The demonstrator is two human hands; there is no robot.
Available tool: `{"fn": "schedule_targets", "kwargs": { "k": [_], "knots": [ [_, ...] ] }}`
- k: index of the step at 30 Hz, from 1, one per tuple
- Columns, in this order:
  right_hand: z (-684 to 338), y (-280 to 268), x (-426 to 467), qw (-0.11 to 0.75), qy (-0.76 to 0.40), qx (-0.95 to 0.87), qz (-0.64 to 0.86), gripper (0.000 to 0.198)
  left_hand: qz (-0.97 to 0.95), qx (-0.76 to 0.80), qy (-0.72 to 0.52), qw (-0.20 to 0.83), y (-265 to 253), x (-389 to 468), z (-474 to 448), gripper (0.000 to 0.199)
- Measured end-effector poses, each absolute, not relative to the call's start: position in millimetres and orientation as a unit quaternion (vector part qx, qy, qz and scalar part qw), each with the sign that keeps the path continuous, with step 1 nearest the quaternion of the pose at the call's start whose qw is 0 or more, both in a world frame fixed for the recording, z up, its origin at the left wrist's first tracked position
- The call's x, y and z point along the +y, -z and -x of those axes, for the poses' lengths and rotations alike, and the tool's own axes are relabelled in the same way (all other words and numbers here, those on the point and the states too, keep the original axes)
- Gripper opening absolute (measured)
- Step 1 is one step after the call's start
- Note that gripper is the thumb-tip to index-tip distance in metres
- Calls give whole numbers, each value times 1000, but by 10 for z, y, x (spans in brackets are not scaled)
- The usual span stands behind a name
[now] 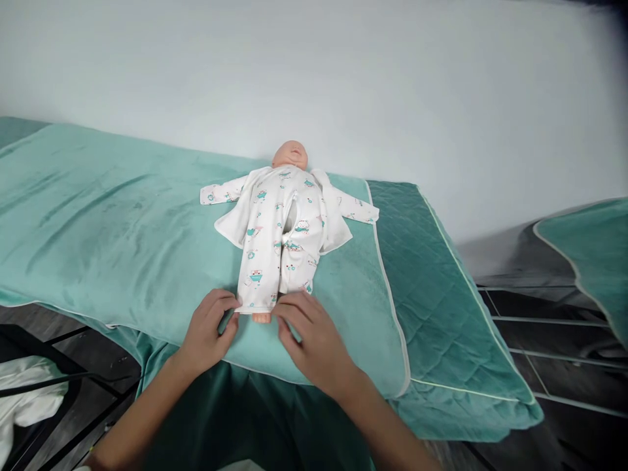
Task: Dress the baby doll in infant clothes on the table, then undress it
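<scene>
A baby doll (290,154) lies face up on the green bed, its head toward the wall. White printed baby trousers (260,252) are laid along its body, reaching up to the chest. Beneath them, a matching white jacket (230,226) spreads out to both sides, sleeves stretched. My left hand (209,330) pinches the left corner of one trouser leg's hem. Thumb and finger of my right hand (309,337) close on the other side of that hem. The doll's toes (261,318) peek out below the cuff between my hands. The other leg's end is partly hidden behind my right hand.
A light green cover (122,216) lies over a darker quilted mattress cover (426,281). A white wall (314,78) runs along the far side. Metal bars (549,320) and another green cloth (593,242) are at right. White cloth (29,392) rests on a black frame at lower left.
</scene>
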State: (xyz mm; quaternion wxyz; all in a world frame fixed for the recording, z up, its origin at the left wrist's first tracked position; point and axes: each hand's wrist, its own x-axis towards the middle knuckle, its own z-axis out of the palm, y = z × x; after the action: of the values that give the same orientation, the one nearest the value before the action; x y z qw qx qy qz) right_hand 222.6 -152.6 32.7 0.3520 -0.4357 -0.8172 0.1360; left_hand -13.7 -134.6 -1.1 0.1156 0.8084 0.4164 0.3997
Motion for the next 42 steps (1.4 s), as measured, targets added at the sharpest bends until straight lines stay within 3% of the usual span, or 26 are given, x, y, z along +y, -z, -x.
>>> {"fn": "schedule_targets", "kwargs": {
  "k": [3, 9, 12, 17, 21, 28, 34, 38, 42],
  "knots": [
    [-2406, -170, -1541, 401, -129, -755, 502, 28, -792, 395, -447, 128, -170, -1322, 10, 20],
    [-2504, 188, -1411, 371, -86, -715, 586, 22, -847, 330, -400, 119, -430, -1132, -477, 17],
    [-2492, 115, -1334, 408, -104, -715, 558, 13, -863, 353, -329, 147, -460, -1067, -685, 17],
    [-2549, -271, -1389, 475, -78, -737, 474, 18, -851, 397, -290, 185, -521, -1067, -876, 20],
    [-2589, -356, -1487, 458, -53, -771, 439, 23, -849, 407, -290, 170, -541, -1071, -891, 13],
    [-2607, -26, -1577, 394, -76, -751, 525, 18, -870, 322, -365, 73, -433, -1269, -770, 16],
    [-2571, 119, -1752, 378, -115, -763, 512, 20, -898, 327, -296, 4, -400, -1343, -587, 20],
    [-2615, 98, -1767, 323, -129, -783, 515, 16, -923, 307, -231, 12, -407, -1342, -492, 28],
    [-2751, -38, -1679, 294, -218, -804, 470, 5, -901, 290, -307, 103, -415, -1285, -451, 23]
  ]
}}
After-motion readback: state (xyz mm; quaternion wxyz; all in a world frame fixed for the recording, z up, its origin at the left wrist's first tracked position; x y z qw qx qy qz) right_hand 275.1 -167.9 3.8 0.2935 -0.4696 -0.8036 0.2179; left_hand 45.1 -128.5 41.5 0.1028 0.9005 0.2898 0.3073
